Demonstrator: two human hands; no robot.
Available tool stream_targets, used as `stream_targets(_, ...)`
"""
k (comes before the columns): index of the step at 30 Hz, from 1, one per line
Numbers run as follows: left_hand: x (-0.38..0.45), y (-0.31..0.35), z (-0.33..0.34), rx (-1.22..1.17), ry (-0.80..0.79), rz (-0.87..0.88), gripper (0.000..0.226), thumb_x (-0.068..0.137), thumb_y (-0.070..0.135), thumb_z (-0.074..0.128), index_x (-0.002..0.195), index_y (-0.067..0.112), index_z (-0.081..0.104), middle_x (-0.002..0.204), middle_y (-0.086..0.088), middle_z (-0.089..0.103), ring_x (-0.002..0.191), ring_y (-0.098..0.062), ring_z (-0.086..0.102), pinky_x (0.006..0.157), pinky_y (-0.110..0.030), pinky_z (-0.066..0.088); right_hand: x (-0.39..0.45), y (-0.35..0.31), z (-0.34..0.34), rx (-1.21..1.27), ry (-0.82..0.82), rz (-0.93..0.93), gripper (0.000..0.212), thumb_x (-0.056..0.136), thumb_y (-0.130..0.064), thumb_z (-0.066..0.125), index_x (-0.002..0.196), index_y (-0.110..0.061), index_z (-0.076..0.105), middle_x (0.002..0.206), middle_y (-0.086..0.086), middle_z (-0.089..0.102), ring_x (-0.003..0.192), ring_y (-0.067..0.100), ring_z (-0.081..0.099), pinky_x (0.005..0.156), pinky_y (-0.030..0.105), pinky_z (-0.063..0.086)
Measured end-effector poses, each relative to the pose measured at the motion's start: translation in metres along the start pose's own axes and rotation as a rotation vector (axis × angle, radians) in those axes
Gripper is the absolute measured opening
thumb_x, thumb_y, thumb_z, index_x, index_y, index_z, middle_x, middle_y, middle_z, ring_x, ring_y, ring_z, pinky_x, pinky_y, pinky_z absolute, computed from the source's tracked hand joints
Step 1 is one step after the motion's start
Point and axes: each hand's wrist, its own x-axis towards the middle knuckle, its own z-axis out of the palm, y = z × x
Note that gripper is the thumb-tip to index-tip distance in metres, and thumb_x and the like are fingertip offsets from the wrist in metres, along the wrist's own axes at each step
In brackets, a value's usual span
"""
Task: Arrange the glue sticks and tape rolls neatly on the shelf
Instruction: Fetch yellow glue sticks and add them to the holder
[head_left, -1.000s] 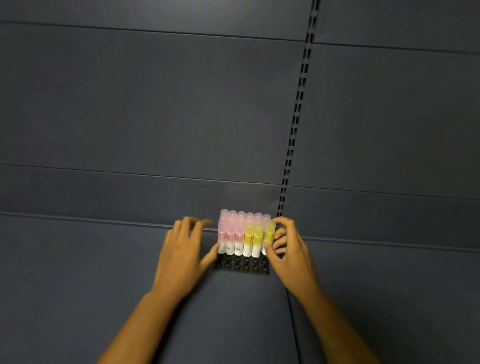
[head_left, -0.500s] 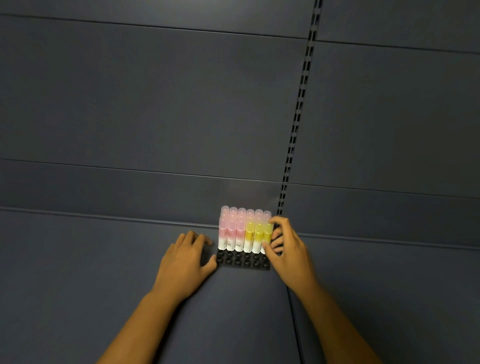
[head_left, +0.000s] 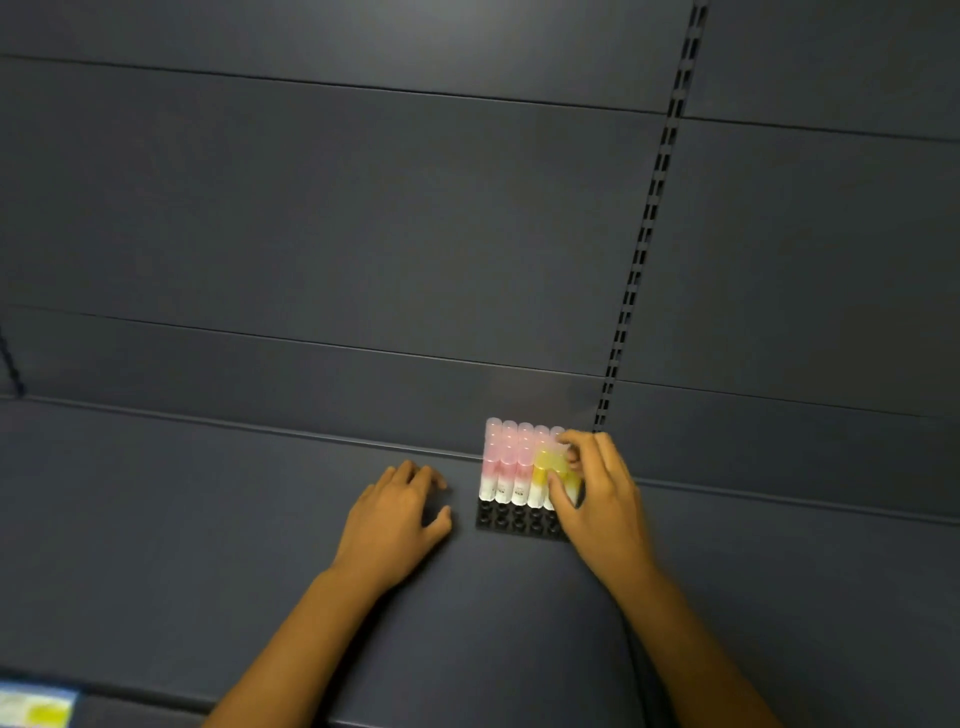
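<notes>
A block of glue sticks stands upright on a dark grey shelf, packed side by side in tight rows close to the back panel, just left of a slotted upright strip that runs up that panel. The sticks on the left have pink bodies and those on the right have yellow ones, all with pale translucent caps and white lower ends. They sit in a black tray whose front row of round sockets shows bare in front of them. The right hand is at the right end of the block, its thumb across the front of the yellow sticks and its fingers curled over their tops, so its grip is clasped around the yellow sticks at that end. The left hand lies palm down on the shelf just left of the tray, fingers loosely bent and thumb pointing toward the tray without touching it; its grip is released and holds nothing. Both bare forearms reach in from the lower edge. At the bottom left corner a blurred pale blue and yellow label shows on the shelf's front edge.
</notes>
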Motion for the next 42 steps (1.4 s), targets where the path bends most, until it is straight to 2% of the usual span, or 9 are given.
stream_targets(2,-0.007,-0.016,-0.015,0.025,-0.035,-0.016,0.036,0.092,0.050,0.050,0.121,0.030,0.051,0.118,0.009,0.053,0.112,-0.013,0.049,0.086,-0.028,0.045,0.005,-0.025,0.011,-0.015,-0.097,-0.064,0.022,0.087,-0.014,0.065,0.105,-0.022,0.057,0.104,-0.008,0.053,0.096,0.014,0.056,0.079,0.031,0.051)
stream_targets(4,-0.015,-0.036,-0.032,0.072,-0.060,-0.035,0.037,0.091,0.051,0.050,0.122,0.029,0.050,0.120,0.007,0.053,0.115,-0.015,0.049,0.086,-0.031,0.046,0.007,-0.054,0.027,-0.032,-0.247,-0.057,0.018,0.086,-0.022,0.064,0.101,-0.027,0.056,0.099,-0.011,0.054,0.091,0.011,0.056,0.078,0.030,0.049)
stream_targets(8,-0.038,-0.086,-0.074,0.114,-0.059,-0.083,0.038,0.092,0.051,0.050,0.123,0.030,0.048,0.123,0.006,0.053,0.116,-0.017,0.051,0.086,-0.032,0.047,0.007,-0.116,0.075,-0.088,-0.559,-0.057,0.030,0.086,-0.034,0.065,0.111,-0.028,0.051,0.109,-0.011,0.053,0.105,0.010,0.055,0.085,0.034,0.049)
stream_targets(11,-0.065,-0.131,-0.111,0.142,-0.058,-0.128,0.038,0.092,0.050,0.052,0.124,0.030,0.049,0.123,0.007,0.054,0.116,-0.017,0.052,0.084,-0.033,0.048,0.011,-0.170,0.116,-0.084,-0.658,-0.067,0.039,0.085,-0.037,0.067,0.116,-0.026,0.047,0.116,-0.005,0.052,0.111,0.019,0.054,0.089,0.037,0.048)
stream_targets(17,-0.140,-0.238,-0.201,0.211,0.024,-0.253,0.032,0.093,0.046,0.054,0.121,0.031,0.051,0.121,0.007,0.055,0.115,-0.016,0.051,0.085,-0.034,0.049,0.023,-0.301,0.199,-0.012,-0.726,-0.214,0.042,0.085,-0.038,0.068,0.119,-0.027,0.045,0.122,-0.005,0.050,0.116,0.018,0.053,0.091,0.037,0.048)
stream_targets(27,-0.266,-0.382,-0.314,0.378,0.111,-0.535,0.035,0.090,0.046,0.054,0.119,0.026,0.053,0.115,0.002,0.057,0.111,-0.021,0.053,0.081,-0.035,0.048,0.006,-0.507,0.319,0.228,-0.833,-0.399,0.037,0.087,-0.038,0.069,0.114,-0.031,0.044,0.116,-0.010,0.050,0.106,0.012,0.055,0.085,0.033,0.051)
stream_targets(33,-0.277,-0.448,-0.344,0.411,0.122,-0.606,0.041,0.091,0.047,0.053,0.126,0.026,0.049,0.120,0.002,0.056,0.110,-0.019,0.052,0.083,-0.035,0.050,0.034,-0.564,0.380,0.307,-0.855,-0.444,0.037,0.087,-0.035,0.070,0.115,-0.028,0.047,0.115,-0.007,0.050,0.105,0.014,0.055,0.085,0.035,0.051)
stream_targets(38,-0.262,-0.512,-0.355,0.382,0.093,-0.634,0.036,0.091,0.043,0.056,0.125,0.031,0.050,0.121,0.007,0.055,0.109,-0.013,0.052,0.083,-0.031,0.052,0.063,-0.583,0.437,0.308,-0.860,-0.475,0.036,0.088,-0.037,0.068,0.115,-0.030,0.046,0.115,-0.008,0.050,0.104,0.014,0.055,0.084,0.035,0.051)
stream_targets(42,-0.233,-0.560,-0.370,0.394,0.066,-0.639,0.035,0.092,0.039,0.057,0.126,0.033,0.049,0.123,0.007,0.053,0.110,-0.012,0.051,0.087,-0.030,0.051,0.101,-0.592,0.480,0.329,-0.850,-0.423,0.037,0.087,-0.036,0.069,0.115,-0.030,0.046,0.115,-0.010,0.050,0.103,0.010,0.053,0.085,0.031,0.050)
